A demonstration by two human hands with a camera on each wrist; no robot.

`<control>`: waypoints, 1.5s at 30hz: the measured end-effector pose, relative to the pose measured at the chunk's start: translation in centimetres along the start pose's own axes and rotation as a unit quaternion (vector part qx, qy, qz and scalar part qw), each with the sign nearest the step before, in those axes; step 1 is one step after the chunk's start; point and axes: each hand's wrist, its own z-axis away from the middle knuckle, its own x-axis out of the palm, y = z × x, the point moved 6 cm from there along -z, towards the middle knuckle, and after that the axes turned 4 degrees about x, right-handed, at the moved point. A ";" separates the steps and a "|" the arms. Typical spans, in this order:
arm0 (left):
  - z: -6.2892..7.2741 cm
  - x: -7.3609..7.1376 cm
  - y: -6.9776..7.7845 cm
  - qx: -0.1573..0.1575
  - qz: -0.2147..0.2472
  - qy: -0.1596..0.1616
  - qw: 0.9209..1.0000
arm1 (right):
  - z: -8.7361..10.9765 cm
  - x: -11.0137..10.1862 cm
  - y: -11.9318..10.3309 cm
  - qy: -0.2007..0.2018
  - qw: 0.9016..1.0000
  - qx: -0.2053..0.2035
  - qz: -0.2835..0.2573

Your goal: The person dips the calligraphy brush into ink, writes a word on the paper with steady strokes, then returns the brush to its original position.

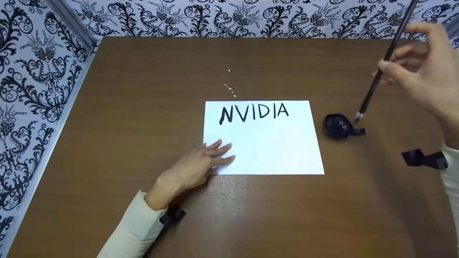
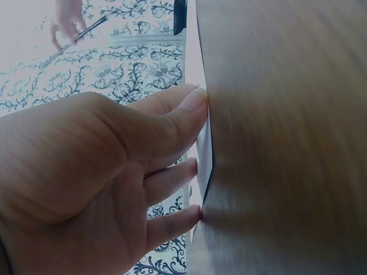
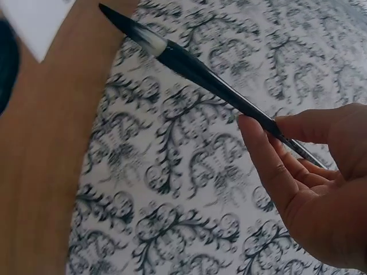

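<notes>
A white sheet of paper (image 1: 265, 143) lies on the table, with "NVIDIA" in black brush letters along its upper part. Spread fingers of my left hand (image 1: 195, 165) press on its lower left corner; the left wrist view has the fingertips at the paper's edge (image 2: 205, 149). My right hand (image 1: 426, 64) pinches a dark-handled paintbrush (image 1: 376, 80) between thumb and fingers, tip pointing down. In the right wrist view the brush's pointed bristles (image 3: 123, 24) are black at the end and pale near the handle. Below the brush tip sits a black ink dish (image 1: 337, 126) with a short handle.
The brown wooden table (image 1: 136, 107) ends at the back against patterned black-and-white wallpaper (image 1: 236, 18). A few small bright specks (image 1: 230, 88) lie behind the paper. Black wrist straps (image 1: 425, 159) show at both sleeves.
</notes>
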 end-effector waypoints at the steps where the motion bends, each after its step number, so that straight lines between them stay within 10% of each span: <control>1: 0.0 0.1 -0.1 -0.001 0.000 -0.001 1.000 | -0.1 -0.2 0.9 -0.008 0.999 0.023 0.037; 10: 0.0 -0.1 0.0 -0.013 0.008 -0.010 1.000 | -0.8 -0.2 7.4 -0.082 0.973 0.152 0.150; 45: -0.1 0.0 0.0 -0.012 0.006 -0.010 1.000 | -1.5 4.0 15.2 -0.185 0.938 0.214 0.198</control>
